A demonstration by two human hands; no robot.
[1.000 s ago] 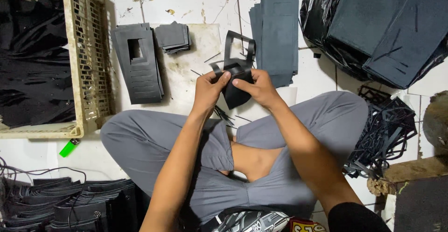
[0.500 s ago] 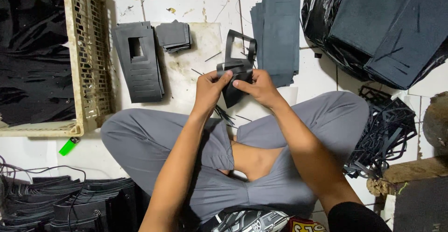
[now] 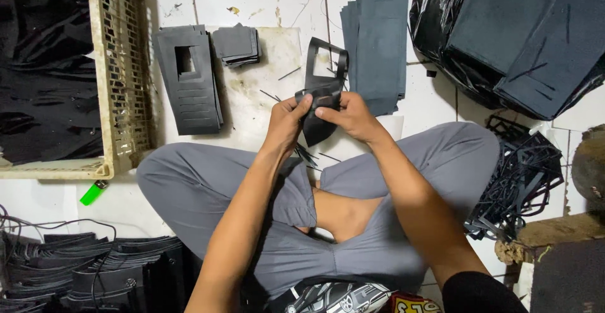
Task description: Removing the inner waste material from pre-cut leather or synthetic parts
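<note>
I sit cross-legged on a white tiled floor. My left hand [image 3: 287,121] and my right hand [image 3: 350,116] both grip one black die-cut sheet piece [image 3: 322,80] with a rectangular window, held upright above a stained white board [image 3: 265,80]. Both thumbs press on its lower half. Thin black offcut strips lie on the board just below my hands.
A stack of cut black pieces with windows [image 3: 188,77] and a small pile of black squares [image 3: 235,43] lie left of the hands. Dark uncut sheets [image 3: 378,42] are stacked behind. A beige plastic crate [image 3: 123,80] stands left, black bags [image 3: 517,36] right, scrap frames [image 3: 520,181] by my knee, a green lighter [image 3: 93,193].
Both hands have worked the black piece slightly, lifting it a little farther from me; its windowed top now stands higher. Nothing else has moved.
</note>
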